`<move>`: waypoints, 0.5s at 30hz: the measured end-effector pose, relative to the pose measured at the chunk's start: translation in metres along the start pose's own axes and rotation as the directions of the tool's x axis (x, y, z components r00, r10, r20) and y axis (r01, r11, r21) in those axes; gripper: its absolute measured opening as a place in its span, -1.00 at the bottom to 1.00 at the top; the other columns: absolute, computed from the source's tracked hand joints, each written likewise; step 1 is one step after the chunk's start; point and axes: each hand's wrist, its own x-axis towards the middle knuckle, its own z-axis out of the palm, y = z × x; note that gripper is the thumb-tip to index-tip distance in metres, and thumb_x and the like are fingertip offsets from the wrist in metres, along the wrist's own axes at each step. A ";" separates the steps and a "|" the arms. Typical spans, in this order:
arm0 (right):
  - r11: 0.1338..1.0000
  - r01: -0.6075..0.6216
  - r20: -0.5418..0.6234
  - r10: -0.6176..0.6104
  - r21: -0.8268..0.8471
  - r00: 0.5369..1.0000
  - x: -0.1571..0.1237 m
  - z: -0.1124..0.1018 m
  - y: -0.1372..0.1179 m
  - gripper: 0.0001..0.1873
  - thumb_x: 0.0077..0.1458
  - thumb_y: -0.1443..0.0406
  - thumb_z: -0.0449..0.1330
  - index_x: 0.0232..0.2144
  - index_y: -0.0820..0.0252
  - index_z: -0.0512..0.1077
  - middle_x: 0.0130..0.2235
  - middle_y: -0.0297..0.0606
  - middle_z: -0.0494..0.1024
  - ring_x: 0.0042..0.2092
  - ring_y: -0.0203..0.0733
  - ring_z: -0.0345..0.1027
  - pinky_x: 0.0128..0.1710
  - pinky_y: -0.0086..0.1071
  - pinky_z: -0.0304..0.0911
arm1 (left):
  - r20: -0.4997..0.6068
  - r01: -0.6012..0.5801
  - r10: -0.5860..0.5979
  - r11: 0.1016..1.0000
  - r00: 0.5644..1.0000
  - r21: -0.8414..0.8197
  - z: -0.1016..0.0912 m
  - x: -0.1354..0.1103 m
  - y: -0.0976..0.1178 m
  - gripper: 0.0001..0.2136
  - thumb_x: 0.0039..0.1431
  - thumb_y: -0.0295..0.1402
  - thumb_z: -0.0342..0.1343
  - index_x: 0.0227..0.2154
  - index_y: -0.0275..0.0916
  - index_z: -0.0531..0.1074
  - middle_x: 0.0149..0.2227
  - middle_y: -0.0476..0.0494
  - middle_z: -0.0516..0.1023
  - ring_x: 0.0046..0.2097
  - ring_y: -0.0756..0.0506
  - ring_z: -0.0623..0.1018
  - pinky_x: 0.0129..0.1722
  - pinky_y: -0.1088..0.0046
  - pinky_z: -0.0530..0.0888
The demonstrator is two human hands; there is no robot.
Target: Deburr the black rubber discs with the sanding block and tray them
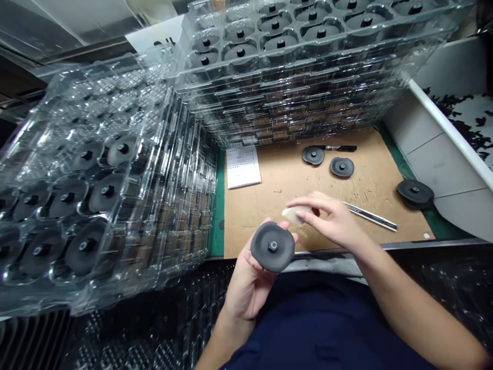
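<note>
Cradling a matte charcoal round disc with a small central stud (272,246) in the left hand (243,283), from the head-worn view, with the fingers curving up behind the disc and its face tilting toward the camera. Pinching a pale cream pad (293,216) between the thumb and fingertips of the right hand (330,218), with the fingers drawing together rather than spreading. Holding that pad just beside the disc's upper right rim, though whether the two are touching is impossible to tell from this angle. Showing no long axis, the round disc is sitting down and to the left of the right hand, with the left hand being the nearer one, directly under it.

Resting beyond the hands on a brown cardboard sheet (269,216), two more charcoal discs (327,162) are lying near a black marker pen (341,148), while a steel-edged ruler (372,216) is slanting just past the right hand. Sitting at the sheet's left end, a white printed paper leaflet (243,167) is lying beside a strip of green cutting mat (217,205). Another charcoal disc (415,193) is lying out toward the right. Rising behind and to the left, stacked clear plastic blister trays (300,77) are holding further discs in their pockets.
</note>
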 end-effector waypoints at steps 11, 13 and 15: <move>0.992 -0.091 -0.159 0.076 -0.091 0.984 -0.025 0.034 0.033 -0.72 0.18 0.35 0.02 -0.11 0.17 0.44 -0.11 -0.13 0.43 -0.05 -0.08 0.24 -0.04 -0.14 0.17 | 0.102 0.010 -0.010 1.000 0.995 0.006 -0.003 -0.005 0.001 -0.53 0.16 0.01 -0.09 0.12 0.03 0.20 0.08 -0.15 0.38 -0.07 -0.20 0.53 -0.10 0.24 0.46; 0.994 -0.090 -0.140 0.080 -0.069 0.987 -0.033 0.027 0.024 -0.76 0.17 0.34 0.05 -0.15 0.12 0.45 -0.19 -0.21 0.47 -0.13 -0.13 0.28 -0.11 -0.21 0.21 | 0.150 -0.208 0.177 0.950 0.973 0.232 -0.007 -0.002 -0.003 -0.48 0.16 -0.03 -0.06 0.18 0.10 0.05 0.08 -0.17 0.36 -0.11 -0.17 0.54 -0.14 0.27 0.47; 0.994 -0.099 -0.137 0.091 -0.052 0.986 -0.043 0.024 0.016 -0.77 0.15 0.35 0.08 -0.15 0.10 0.44 -0.23 -0.26 0.49 -0.20 -0.18 0.30 -0.17 -0.26 0.22 | 0.283 -0.477 0.384 0.707 0.879 0.521 -0.011 0.002 -0.006 -0.28 0.09 -0.17 0.13 0.23 0.11 -0.15 0.06 -0.19 0.35 -0.05 -0.18 0.48 -0.07 0.21 0.44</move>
